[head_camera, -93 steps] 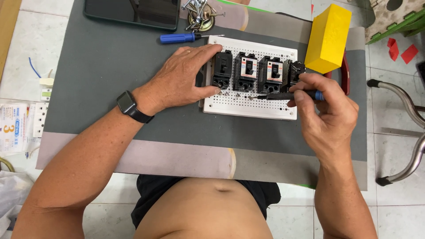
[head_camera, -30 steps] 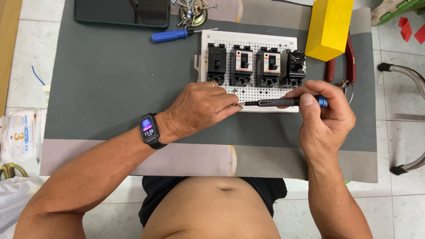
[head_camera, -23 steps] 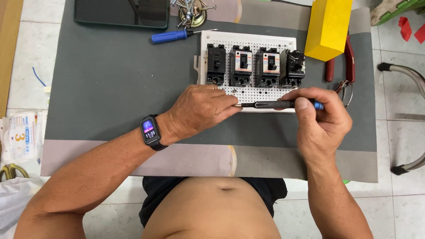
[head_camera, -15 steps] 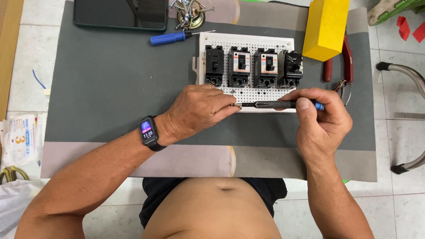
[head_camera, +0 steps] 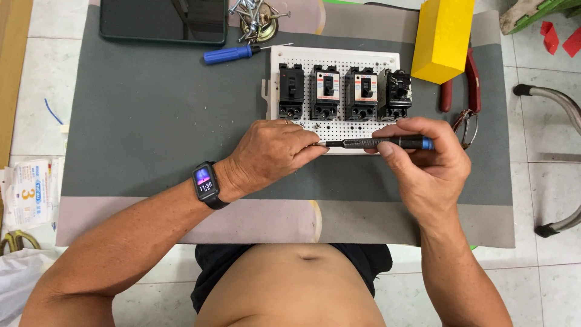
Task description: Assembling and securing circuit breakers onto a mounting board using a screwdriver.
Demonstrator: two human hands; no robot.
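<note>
1. Right hand (head_camera: 426, 166) clenched round a dark screwdriver with blue cap (head_camera: 387, 143), held level, tip pointing left.
2. Left hand (head_camera: 272, 154) pinched at the driver tip, over the lower edge of the white perforated board (head_camera: 336, 57); whatever it pinches is too small to tell, likely a screw.
3. Board lies on the grey surface (head_camera: 151, 121) and carries four black breakers (head_camera: 345, 94) in a row.
4. Step, as judged: fitting a screw or bit onto the tip.
5. Next move calls for a steady tip and keeping the driver aligned.
6. Nearby: blue-handled screwdriver (head_camera: 233, 54), yellow block (head_camera: 445, 39), red pliers (head_camera: 469, 79).
</note>
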